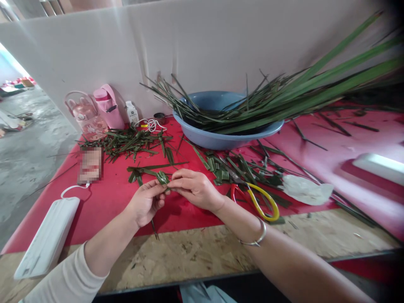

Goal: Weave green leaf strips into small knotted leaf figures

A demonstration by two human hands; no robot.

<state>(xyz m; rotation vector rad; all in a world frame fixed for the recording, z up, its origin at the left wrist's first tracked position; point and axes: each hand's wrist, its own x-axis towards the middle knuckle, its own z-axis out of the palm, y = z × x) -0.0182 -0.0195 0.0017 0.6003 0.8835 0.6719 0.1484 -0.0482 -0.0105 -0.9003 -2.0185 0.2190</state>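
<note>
My left hand (145, 204) and my right hand (194, 188) meet over the red table cover (107, 198), fingertips pinched together on a small folded green leaf piece (162, 178). Thin leaf strips stick out from it to the left and one hangs down below my left hand. A silver bangle sits on my right wrist. Scissors (259, 200) with red and yellow handles lie just right of my right hand among cut leaf scraps.
A blue basin (221, 136) holds a bundle of long green leaves (299, 94) reaching right. Leaf scraps (126, 143) lie left of it. Pink bottles (97, 111), a white power bank (47, 240), a crumpled white mask (304, 189) and a grey partition behind.
</note>
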